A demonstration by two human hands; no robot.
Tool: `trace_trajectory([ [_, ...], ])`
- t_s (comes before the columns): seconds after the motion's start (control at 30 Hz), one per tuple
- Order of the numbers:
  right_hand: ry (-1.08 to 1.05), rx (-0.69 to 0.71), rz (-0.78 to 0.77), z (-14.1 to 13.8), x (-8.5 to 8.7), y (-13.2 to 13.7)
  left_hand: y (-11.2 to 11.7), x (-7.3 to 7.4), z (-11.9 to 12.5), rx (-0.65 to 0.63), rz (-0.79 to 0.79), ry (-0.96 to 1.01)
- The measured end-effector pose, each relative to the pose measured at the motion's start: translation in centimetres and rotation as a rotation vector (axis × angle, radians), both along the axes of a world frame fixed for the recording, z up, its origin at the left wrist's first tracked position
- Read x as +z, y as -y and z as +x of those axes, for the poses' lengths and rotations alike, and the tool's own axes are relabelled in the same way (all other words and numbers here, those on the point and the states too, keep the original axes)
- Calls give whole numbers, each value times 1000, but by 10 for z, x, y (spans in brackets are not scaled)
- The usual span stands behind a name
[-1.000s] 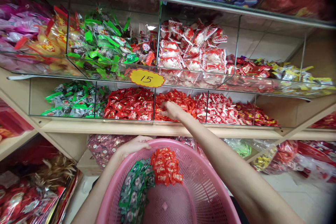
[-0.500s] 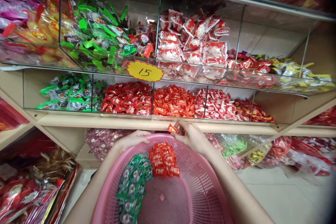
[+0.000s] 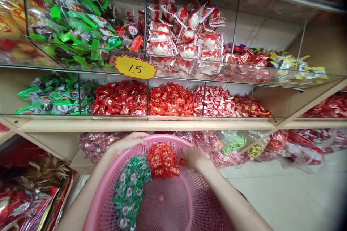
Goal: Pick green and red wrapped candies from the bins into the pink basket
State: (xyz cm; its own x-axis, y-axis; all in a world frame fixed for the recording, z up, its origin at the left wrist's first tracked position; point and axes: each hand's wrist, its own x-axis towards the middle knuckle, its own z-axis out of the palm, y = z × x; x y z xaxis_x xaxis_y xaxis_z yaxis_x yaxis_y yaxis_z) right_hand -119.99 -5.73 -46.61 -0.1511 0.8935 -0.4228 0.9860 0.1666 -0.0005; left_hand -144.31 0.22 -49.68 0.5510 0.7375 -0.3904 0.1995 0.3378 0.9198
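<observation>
My left hand [image 3: 129, 143] is closed on the far-left rim of a pink plastic basket [image 3: 93, 200] with mesh sides. Inside the basket, at its far right side, my right hand [image 3: 193, 158] pinches a small red wrapped candy [image 3: 181, 161]. That candy is right beside a cluster of red-orange wrapped candies [image 3: 162, 161], laid in rows. To their left, green wrapped candies [image 3: 130, 191] form a longer band along the basket wall. My right fingertips are partly hidden behind the hand.
Behind the basket stands a wooden shelf [image 3: 151, 125] with glass-divided bins. Red-orange candies [image 3: 172, 101] fill a lower bin, between darker red and red-white ones. A yellow tag [image 3: 135, 67] reads 15. Bagged goods [image 3: 230, 148] lie underneath, and shiny packages [image 3: 24, 198] lie at left.
My right hand has moved from above the basket's far rim down into the basket, carrying the red candy to the cluster's right side. My left hand stays on the rim. The view has shifted right.
</observation>
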Motion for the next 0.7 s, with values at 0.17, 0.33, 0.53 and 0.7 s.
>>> trace_trajectory([
  [0.17, 33, 27, -25, -4, -7, -2, 2, 3, 0, 0, 7, -10],
  [0.33, 42, 41, -11, -6, -10, -3, 0, 1, 0, 9, 47, -31],
  [0.53, 42, 69, -13, -8, -11, -3, -1, 1, 1, -6, 54, -45],
  [0.7, 38, 80, -8, -7, -11, -3, -2, 2, 1, -14, 61, -47],
])
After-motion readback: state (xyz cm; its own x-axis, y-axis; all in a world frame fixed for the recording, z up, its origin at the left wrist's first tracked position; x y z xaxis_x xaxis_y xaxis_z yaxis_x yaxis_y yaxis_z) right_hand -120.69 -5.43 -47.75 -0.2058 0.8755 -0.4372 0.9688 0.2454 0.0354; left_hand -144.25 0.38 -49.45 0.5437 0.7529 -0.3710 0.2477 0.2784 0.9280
